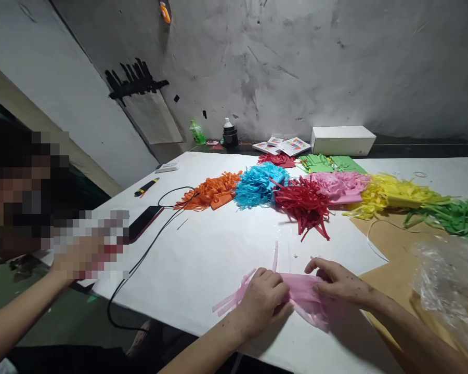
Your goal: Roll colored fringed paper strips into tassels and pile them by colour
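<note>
A pink fringed tissue-paper tassel (302, 291) lies in front of me on the white tabletop, its cut strips spreading out to the left. My left hand (263, 298) is closed around the tassel where the strips begin. On the uncut right part rests my right hand (337, 283); its thumb touches the paper and its bent forefinger stands apart from the thumb. Part of the tassel is hidden under my left fingers.
Behind lie fringed bundles: orange (218, 191), blue (259, 184), red (304, 202), pink (341, 186), yellow (403, 193) and green (456, 215). A phone (144, 223) and black cable (148, 252) lie left, near another person's blurred hand (81, 252). Clear plastic (448, 280) sits right.
</note>
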`<state>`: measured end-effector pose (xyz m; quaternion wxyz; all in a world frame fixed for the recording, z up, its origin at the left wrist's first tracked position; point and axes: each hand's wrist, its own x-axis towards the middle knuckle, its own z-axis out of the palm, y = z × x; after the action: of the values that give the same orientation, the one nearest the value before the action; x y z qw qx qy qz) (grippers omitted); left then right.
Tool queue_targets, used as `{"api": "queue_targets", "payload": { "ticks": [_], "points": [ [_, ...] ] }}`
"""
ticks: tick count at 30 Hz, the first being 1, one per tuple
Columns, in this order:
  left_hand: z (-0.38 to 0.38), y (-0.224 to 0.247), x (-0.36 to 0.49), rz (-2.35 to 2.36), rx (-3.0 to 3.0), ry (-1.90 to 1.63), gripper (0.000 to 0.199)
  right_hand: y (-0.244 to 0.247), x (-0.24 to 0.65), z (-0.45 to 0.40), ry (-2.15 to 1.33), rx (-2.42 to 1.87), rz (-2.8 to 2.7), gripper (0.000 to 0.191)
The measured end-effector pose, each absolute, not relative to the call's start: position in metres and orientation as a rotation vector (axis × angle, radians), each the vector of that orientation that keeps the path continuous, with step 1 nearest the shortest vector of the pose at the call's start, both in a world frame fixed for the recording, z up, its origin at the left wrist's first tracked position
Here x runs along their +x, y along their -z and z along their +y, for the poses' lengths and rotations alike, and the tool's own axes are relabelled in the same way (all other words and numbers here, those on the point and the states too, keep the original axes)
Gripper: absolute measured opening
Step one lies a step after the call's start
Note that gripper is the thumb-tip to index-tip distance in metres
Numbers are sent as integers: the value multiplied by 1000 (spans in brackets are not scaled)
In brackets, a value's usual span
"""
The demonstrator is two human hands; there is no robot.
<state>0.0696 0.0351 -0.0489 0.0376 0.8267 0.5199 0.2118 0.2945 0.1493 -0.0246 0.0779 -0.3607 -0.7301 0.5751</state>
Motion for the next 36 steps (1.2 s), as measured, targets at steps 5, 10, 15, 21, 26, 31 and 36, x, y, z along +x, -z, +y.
{"api": "queue_targets", "payload": {
  "ticks": [5,10,15,21,26,31,36],
  "points": [
    [37,50,71,1619,2585,-669,12,23,297,151,-2150,-963,-1755,39],
    [41,51,67,1604,2684,-705,13,23,296,151,-2277,-889,-1516,45],
    [38,37,65,1520,2611,-873,16,21,296,151,-2267,-921,-1423,47],
    [35,9,61,1465,2378,-976,16,20,304,162,-1813,-959,-1891,37],
    [39,-14,55,1465,2478,-767,15,-16,297,153,-912,-693,-2247,31],
    [39,-41,51,1421,2636,-657,18,-39,260,136,-579,-251,-2553,28],
    [34,-57,38,1614,2780,-675,21,-37,243,137,-234,-293,-2435,26]
  ]
}}
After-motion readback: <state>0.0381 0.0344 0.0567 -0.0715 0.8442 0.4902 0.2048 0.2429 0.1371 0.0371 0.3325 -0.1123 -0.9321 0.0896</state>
